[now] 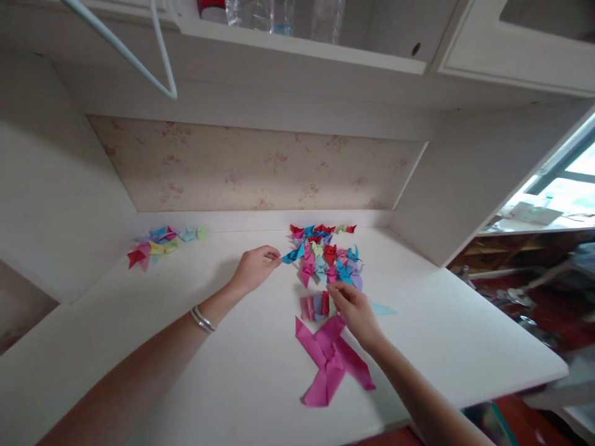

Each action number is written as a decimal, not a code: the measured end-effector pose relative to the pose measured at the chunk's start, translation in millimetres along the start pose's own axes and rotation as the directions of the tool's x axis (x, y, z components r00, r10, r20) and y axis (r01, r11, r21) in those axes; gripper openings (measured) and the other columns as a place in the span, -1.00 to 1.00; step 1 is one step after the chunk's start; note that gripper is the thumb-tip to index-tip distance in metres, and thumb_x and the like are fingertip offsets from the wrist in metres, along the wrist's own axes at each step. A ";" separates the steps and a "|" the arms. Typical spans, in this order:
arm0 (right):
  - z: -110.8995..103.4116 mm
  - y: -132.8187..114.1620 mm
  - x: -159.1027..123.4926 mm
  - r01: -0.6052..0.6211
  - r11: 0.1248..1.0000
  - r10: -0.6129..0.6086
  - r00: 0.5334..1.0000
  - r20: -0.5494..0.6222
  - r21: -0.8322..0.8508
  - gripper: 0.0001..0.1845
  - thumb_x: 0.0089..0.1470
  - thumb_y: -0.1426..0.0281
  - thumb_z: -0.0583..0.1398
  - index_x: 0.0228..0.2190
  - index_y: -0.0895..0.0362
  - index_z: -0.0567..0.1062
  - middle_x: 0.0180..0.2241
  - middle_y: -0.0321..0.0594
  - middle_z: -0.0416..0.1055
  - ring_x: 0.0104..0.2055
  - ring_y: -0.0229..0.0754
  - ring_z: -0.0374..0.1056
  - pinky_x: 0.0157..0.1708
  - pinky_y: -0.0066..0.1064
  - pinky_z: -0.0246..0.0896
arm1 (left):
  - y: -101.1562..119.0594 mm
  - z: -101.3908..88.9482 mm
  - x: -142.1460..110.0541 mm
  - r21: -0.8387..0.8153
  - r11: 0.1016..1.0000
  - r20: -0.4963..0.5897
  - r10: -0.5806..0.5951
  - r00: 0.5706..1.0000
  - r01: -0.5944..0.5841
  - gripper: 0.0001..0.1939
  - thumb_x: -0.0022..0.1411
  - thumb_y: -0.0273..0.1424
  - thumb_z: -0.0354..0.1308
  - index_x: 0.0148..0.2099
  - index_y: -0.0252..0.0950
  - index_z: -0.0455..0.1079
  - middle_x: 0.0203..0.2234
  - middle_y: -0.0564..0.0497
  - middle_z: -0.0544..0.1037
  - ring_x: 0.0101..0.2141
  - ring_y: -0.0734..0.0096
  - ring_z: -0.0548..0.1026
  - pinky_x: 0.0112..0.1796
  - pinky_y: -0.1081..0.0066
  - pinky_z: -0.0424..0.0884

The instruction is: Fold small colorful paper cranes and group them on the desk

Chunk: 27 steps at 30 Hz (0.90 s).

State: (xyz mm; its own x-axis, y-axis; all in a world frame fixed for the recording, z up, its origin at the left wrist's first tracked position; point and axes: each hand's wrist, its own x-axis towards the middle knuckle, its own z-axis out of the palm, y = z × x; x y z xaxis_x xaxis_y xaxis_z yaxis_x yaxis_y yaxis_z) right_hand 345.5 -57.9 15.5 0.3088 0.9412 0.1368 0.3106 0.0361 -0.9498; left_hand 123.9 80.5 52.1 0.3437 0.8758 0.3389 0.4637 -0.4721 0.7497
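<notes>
On the white desk (223,365), my left hand (255,267) pinches a blue folded paper piece (294,254) at its tip, beside a heap of small red, pink, blue and purple origami pieces (328,257). My right hand (354,310) reaches over a short row of folded paper pieces (315,306) with its fingers closed on their right end. Just in front of that hand lie crossed magenta paper strips (331,359). A light blue paper triangle (383,308) lies to its right.
A second small heap of folded paper pieces (158,244) lies at the desk's back left. A floral back panel (255,164) and an overhead shelf with bottles (279,15) close in the desk. A white hanger (139,56) hangs at the upper left.
</notes>
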 end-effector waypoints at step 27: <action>-111.8 73.4 -20.9 -0.345 0.903 0.265 0.916 -0.300 -0.256 -0.42 -0.05 -0.15 0.10 -0.30 0.04 0.59 -0.25 -0.18 0.57 -0.26 -0.05 0.47 -0.30 -0.48 0.35 | 44.9 205.8 224.7 0.457 0.878 0.305 -0.006 0.952 -0.141 -0.72 0.12 -0.44 0.11 -0.12 -0.20 0.53 -0.19 -0.17 0.59 -0.14 0.20 0.53 -0.15 0.35 0.41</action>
State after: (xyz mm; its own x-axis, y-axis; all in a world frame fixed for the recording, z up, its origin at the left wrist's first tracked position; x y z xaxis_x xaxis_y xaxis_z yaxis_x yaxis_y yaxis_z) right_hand 462.4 -112.5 -25.6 0.6351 0.7713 -0.0416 0.4043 -0.3778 -0.8329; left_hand 390.0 235.4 44.9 0.5738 0.8060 0.1452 0.7317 -0.5841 0.3512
